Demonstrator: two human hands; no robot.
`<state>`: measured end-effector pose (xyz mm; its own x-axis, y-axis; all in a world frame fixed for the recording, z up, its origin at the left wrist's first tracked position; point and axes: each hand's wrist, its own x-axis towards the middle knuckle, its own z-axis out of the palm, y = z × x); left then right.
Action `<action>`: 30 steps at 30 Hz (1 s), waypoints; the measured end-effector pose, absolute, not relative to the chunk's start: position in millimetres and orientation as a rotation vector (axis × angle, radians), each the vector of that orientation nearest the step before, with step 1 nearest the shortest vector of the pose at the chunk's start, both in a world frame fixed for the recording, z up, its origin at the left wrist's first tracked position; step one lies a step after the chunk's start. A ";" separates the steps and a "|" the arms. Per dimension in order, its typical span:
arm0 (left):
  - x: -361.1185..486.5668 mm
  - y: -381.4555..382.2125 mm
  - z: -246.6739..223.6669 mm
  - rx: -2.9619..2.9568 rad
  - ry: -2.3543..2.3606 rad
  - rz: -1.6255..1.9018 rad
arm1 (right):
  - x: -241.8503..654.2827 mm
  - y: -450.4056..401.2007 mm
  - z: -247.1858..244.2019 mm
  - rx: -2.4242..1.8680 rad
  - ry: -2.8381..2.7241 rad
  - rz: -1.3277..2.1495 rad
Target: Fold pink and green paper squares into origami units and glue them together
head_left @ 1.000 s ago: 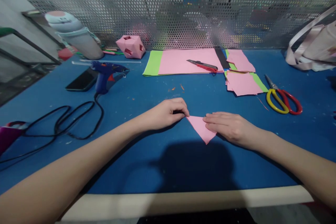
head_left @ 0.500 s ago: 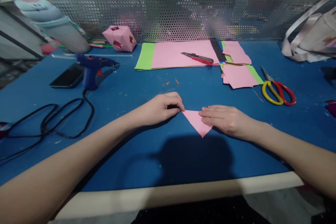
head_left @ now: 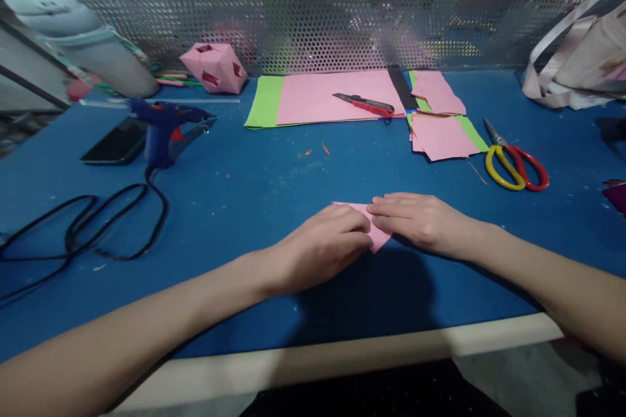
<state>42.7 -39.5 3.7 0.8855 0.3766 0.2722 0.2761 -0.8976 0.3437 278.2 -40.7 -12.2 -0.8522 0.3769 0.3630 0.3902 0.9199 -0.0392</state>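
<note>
A small piece of pink paper (head_left: 379,238), folded to a triangle, lies on the blue tabletop (head_left: 264,202) between my hands. My left hand (head_left: 325,247) reaches over it with curled fingers, their tips at its lower part, and covers much of its left side. Flat on the right part of the paper rest the outstretched fingers of my right hand (head_left: 413,218). Only the top edge and the lower point of the paper show.
Behind lie pink and green sheets (head_left: 313,101) with a box cutter (head_left: 366,104), and cut pink squares (head_left: 443,137). Scissors (head_left: 516,159) are at right. A blue glue gun (head_left: 161,127), its cord, a phone (head_left: 115,142), a bottle (head_left: 92,45) and a pink paper polyhedron (head_left: 215,68) occupy the left.
My left hand has left the paper's upper left corner and moved right and nearer, over the triangle to its lower point. My right hand stays on the paper. The view has shifted slightly.
</note>
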 end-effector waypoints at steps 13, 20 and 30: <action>43.8 -41.4 -1.8 2.818 0.471 0.493 | 277.9 -40.2 -13.8 -0.560 -2.714 -0.056; 43.6 -44.4 -0.2 2.869 0.517 0.389 | 278.0 -40.7 -11.2 -0.584 -2.763 -0.037; 48.0 -53.5 14.6 2.962 0.607 0.008 | 286.4 -54.6 15.5 -0.876 -2.944 -0.138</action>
